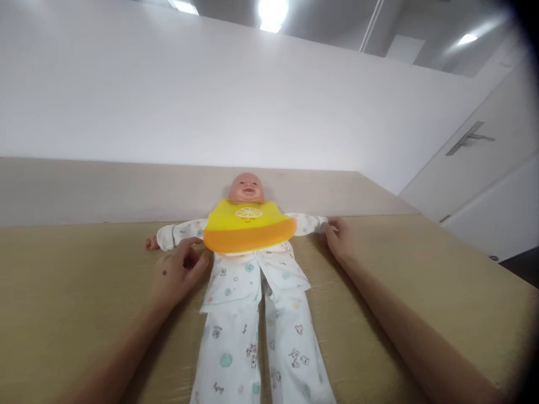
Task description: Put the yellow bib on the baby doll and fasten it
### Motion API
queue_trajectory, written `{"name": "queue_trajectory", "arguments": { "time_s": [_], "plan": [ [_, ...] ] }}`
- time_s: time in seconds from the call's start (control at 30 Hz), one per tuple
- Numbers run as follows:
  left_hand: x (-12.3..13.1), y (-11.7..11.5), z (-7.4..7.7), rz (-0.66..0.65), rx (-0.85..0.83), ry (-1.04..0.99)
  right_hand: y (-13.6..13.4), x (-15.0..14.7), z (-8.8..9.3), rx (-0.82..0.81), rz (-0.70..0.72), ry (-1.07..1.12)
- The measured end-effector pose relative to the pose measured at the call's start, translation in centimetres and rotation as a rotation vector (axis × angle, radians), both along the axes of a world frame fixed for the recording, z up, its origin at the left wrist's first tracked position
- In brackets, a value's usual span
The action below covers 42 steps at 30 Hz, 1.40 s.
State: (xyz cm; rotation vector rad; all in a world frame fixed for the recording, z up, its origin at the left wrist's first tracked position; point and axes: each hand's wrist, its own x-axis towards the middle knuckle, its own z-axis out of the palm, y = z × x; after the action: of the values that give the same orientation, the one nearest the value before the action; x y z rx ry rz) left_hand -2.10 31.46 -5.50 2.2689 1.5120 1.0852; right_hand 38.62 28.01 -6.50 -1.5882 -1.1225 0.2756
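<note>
A baby doll (246, 188) lies on its back on a tan padded surface (63, 292), arms spread. It wears a white printed top and trousers (252, 314) and a yellow and orange bib (249, 226). My left hand (179, 272) rests beside the doll's waist, just under its sleeve (179, 232), fingers curled with the forefinger and thumb pinched near the bib's edge. My right hand (337, 235) is closed on the cuff of the doll's other sleeve (309, 223).
A low beige headboard (105, 191) runs behind the doll under a white wall. A white door with a metal handle (467, 137) stands at the right. The padded surface's edge falls away at the right.
</note>
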Motion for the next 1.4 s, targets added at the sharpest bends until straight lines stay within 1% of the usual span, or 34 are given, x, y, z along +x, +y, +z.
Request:
{"name": "queue_trajectory", "arguments": {
  "time_s": [0.07,0.1,0.13,0.2,0.27,0.37,0.5,0.67,0.77,0.93,1.0,1.13,1.23,1.3,1.4],
  "plan": [
    [0.2,-0.1,0.0,0.025,0.017,0.000,-0.6,-1.1,0.1,0.081,-0.049,-0.176],
    [0.4,-0.1,0.1,0.033,0.024,0.004,-1.0,-1.8,0.2,0.115,-0.044,-0.282],
    [0.5,-0.2,0.2,0.040,0.029,0.009,-1.4,-2.7,0.3,0.142,-0.012,-0.382],
    [0.7,-0.3,0.4,0.052,0.044,0.013,-2.0,-4.6,0.6,0.156,0.112,-0.504],
    [0.8,-0.5,0.5,0.066,0.062,0.018,-2.3,-6.2,0.8,0.151,0.225,-0.562],
    [1.0,-0.6,0.6,0.070,0.086,0.011,-2.2,-7.5,0.7,0.164,0.312,-0.591],
    [1.4,-0.8,0.7,0.048,0.078,-0.031,-1.9,-7.5,0.4,0.220,0.334,-0.603],
    [1.9,-1.3,1.0,0.036,0.047,-0.095,-2.0,-7.4,0.4,0.240,0.319,-0.581],
    [1.7,-1.3,1.0,0.059,0.012,-0.113,-2.2,-7.6,0.3,0.239,0.326,-0.558],
    [1.2,-0.6,0.5,0.102,-0.050,-0.212,-2.3,-7.6,-0.1,0.141,0.344,-0.417],
    [1.0,-0.2,0.3,0.107,-0.077,-0.236,-2.1,-7.4,-0.2,0.117,0.322,-0.346],
    [0.7,0.4,-0.1,0.064,-0.171,-0.241,-1.4,-6.7,-0.5,0.119,0.246,-0.198],
    [0.6,0.5,0.0,0.035,-0.227,-0.184,-0.9,-6.4,-0.6,0.028,0.261,-0.112],
    [0.7,0.5,0.2,0.025,-0.243,-0.143,-0.8,-6.3,-0.6,-0.031,0.295,-0.095],
    [0.8,0.4,0.4,0.016,-0.233,-0.111,-0.7,-6.4,-0.4,-0.080,0.324,-0.163]
  ]
}}
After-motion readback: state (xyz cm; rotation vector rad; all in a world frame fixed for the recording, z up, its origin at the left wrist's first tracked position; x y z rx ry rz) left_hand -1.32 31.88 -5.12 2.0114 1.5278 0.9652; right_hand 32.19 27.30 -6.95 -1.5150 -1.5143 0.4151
